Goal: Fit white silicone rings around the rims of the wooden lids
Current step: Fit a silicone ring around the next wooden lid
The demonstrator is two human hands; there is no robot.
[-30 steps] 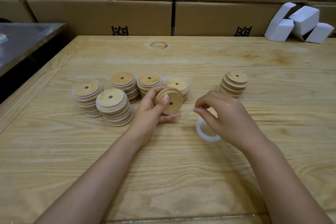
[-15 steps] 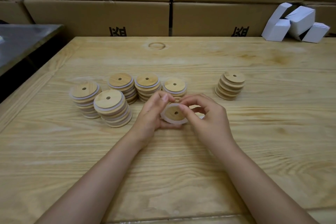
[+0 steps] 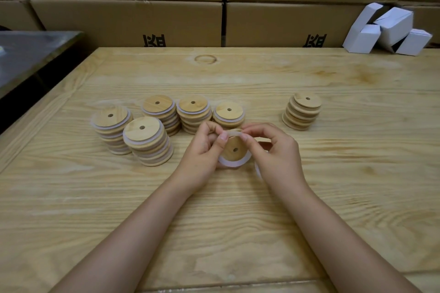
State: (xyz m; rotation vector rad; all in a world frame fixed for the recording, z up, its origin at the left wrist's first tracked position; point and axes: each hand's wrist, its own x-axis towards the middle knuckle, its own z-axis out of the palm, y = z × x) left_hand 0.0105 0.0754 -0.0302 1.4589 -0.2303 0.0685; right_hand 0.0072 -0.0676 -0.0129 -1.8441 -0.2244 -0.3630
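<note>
**Ring fitting under way: one lid in the hands, one bare stack waiting**

**Head view – progress.** The left hand [image 3: 202, 153] and the right hand [image 3: 277, 150] are both gripping one wooden lid [image 3: 234, 147], holding it just above the tabletop [image 3: 238, 216] near its middle. Fingertips of both hands are pinching the white silicone ring [image 3: 229, 163] at the lid's top edge. The ring's lower part is hanging loose below the rim, so this fitting is judged part-way done. Five ringed stacks [image 3: 147, 143] are standing left of and behind the hands, showing white bands between the discs; these are counting as finished. One bare stack [image 3: 301, 113] is standing to the right, well apart, awaiting rings. A spare ring [image 3: 257, 170] is lying on the tabletop, mostly hidden under the right hand.

**Head view – clearance.** The nearest finished stack is sitting just behind the fingertips, so stretching the ring away from the body is risking a knock. Open surface is lying toward the person. A grey metal surface [image 3: 31, 57] is flanking the left edge. Cardboard cartons [image 3: 128, 22] and small white boxes [image 3: 385, 28] are lining the far edge.
</note>
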